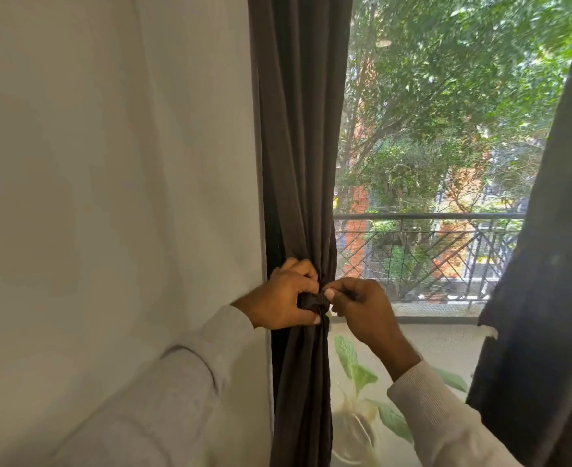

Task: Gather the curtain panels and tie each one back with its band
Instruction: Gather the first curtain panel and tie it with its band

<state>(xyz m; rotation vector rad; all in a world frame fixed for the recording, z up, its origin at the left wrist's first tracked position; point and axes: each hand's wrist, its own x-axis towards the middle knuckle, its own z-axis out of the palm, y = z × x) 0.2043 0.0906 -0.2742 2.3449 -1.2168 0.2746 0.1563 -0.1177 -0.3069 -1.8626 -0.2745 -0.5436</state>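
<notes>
A person is standing at a window, seen from their own head looking forward and down at both hands. A dark grey curtain panel (pixel 299 129) is hanging beside a plain white wall (pixel 109 163) and is drawn in tight at about waist height, where a band (pixel 313 302) of the same dark cloth is wrapping round it.

The left hand (pixel 282 298) is reaching in from the wall side, its fingers curling round the gathered cloth and the thumb pressing under the band. The right hand (pixel 362 308) is coming in from the window side, its thumb and fingers pinching an end of the band right against the left hand's fingertips. Both arms are wearing pale long sleeves (pixel 190 382).

The hands are covering most of the band, so how it is fastened cannot be told.

A second dark curtain panel (pixel 544 264) is hanging loose along the right edge. Between the two panels, the window (pixel 446 112) is showing green trees, an orange building and a black metal railing (pixel 429 216). Below the sill, a sheer fabric printed with green leaves (pixel 355 365) is lying behind the right forearm.
</notes>
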